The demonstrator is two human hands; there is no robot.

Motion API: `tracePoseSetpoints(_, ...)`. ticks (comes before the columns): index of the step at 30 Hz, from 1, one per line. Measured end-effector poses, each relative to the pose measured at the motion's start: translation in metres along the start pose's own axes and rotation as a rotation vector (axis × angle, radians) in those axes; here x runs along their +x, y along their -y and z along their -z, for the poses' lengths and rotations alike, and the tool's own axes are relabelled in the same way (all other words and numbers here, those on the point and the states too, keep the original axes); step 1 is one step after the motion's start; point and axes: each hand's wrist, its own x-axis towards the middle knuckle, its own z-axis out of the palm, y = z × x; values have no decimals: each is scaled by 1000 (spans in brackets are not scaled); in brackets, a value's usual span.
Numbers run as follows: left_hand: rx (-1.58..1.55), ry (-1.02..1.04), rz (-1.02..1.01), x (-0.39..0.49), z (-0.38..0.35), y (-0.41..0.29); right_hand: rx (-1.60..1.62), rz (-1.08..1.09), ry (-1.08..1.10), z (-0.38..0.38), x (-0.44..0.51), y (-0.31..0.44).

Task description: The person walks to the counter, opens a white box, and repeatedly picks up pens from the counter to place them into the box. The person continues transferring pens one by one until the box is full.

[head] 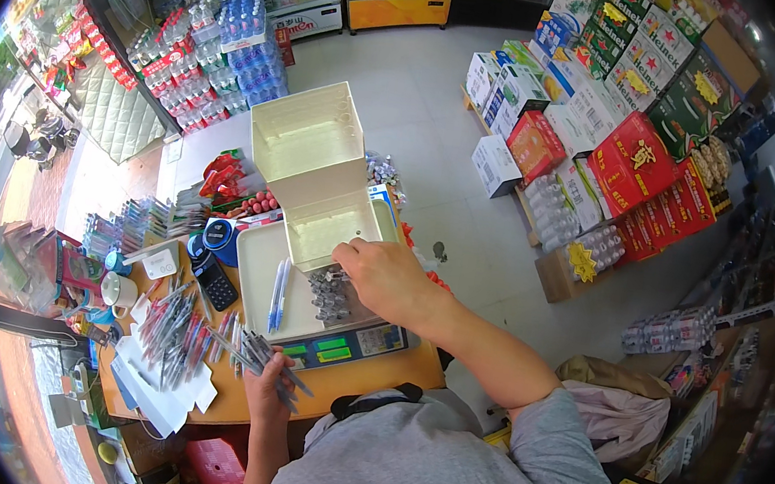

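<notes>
My left hand (268,386) is closed around a bundle of grey pens (253,352) that fans out on both sides of the fist. My right hand (377,269) is at the near end of a cream plastic box (332,225), fingers curled downward; whether they grip anything is hidden. Just below those fingers stands a cluster of grey pens (328,298), tops up. Blue-and-white pens (279,295) lie on the pale tray of a weighing scale (260,256). A large loose heap of grey and red pens (172,336) covers paper sheets at the left.
The scale's lit green display (332,349) faces me on the wooden desk (357,385). A black calculator-like keypad (216,287), a white mug (118,291) and packed pens (128,223) crowd the left. Stacked cartons (589,107) line the right side; bottled water (252,47) stands beyond.
</notes>
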Motion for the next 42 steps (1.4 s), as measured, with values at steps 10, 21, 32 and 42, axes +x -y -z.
tracePoseSetpoints(10,2,7,-11,1,0,3,-76,87,25,-11,-3,1)
tracePoseSetpoints(21,65,17,35,-5,-15,-5,-5,9,-8,4,-10,2)
tracePoseSetpoints(32,208,305,-76,-30,-64,-34,592,-67,359,10,-23,57)
tracePoseSetpoints(42,181,86,-221,-16,-52,-46,510,-335,-26,89,-27,24)
